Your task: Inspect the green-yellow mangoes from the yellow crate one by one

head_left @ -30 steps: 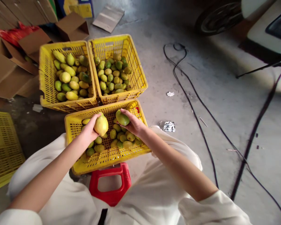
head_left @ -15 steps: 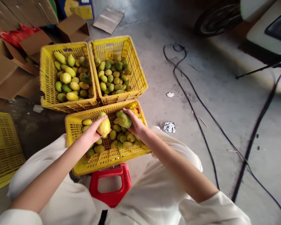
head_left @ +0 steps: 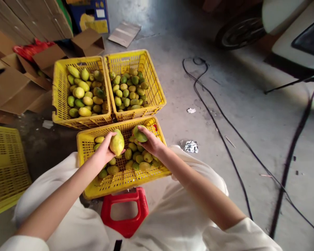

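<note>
My left hand [head_left: 108, 146] is closed around a yellow-green papaya [head_left: 117, 142] whose pointed end faces down. In my right hand [head_left: 149, 138] is a greener papaya [head_left: 140, 134], its surface partly covered by the thumb and fingers. Both hands are over the front yellow crate [head_left: 120, 185], which has several smaller yellow and green fruits [head_left: 139, 159] lying in it in two groups. The hands hide some of that fruit. Behind it stand a back left crate [head_left: 58, 87] and a back right crate [head_left: 157, 85], each with many yellow and green fruits inside.
A red plastic stool [head_left: 143, 205] stands between the knees below the front crate. Another yellow crate [head_left: 6, 167] is at the left. Opened cardboard boxes [head_left: 15, 87] lie at the upper left. Black cables [head_left: 214, 120] run across the floor, near crumpled foil [head_left: 191, 146].
The view has shifted, so the crates appear slightly lower and further right. The right hand has turned its papaya, and more of the hand's back now shows. Both fruits stay held.
</note>
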A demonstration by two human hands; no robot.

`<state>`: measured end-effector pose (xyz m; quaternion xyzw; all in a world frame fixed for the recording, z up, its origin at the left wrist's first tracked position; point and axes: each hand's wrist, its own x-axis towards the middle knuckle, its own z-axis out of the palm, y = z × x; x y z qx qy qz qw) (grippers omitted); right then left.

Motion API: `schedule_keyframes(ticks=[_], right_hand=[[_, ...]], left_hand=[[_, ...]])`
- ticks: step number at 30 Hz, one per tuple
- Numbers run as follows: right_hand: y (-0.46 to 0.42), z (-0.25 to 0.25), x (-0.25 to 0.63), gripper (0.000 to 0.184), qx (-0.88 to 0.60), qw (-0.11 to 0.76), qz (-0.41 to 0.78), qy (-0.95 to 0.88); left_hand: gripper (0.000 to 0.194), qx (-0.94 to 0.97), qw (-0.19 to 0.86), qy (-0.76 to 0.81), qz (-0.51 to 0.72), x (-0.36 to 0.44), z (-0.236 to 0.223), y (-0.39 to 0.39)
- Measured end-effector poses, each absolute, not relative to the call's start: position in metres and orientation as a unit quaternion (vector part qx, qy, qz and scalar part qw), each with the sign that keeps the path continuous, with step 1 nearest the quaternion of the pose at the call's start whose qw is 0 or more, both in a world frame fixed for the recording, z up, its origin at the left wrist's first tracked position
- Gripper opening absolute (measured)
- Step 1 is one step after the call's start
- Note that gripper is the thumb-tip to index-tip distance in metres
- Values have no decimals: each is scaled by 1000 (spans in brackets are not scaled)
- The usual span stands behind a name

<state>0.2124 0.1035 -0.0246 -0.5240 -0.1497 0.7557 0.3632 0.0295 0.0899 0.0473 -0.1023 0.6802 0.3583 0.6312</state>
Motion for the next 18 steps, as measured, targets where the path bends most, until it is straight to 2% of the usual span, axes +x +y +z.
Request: schedule_keyframes(ticks=[6, 8, 14, 16, 18], right_hand=[[102, -19, 208, 29, -515, 341, 773, -144], [101, -17, 207, 31, -507, 319, 786, -151], [95, -12, 205, 55, -530, 300, 770, -190], [94, -14, 204, 51, -528, 297, 773, -188], [94, -17, 204, 45, -524, 296, 777, -184]], left_hand=[[11, -97, 626, 689, 354, 28, 52, 85], [12, -99, 634, 682, 352, 28, 54, 83], [5, -100, 631, 660, 395, 35, 63, 79], [4, -99, 625, 658, 408, 37, 64, 79], [12, -100, 623, 661, 406, 38, 64, 79]])
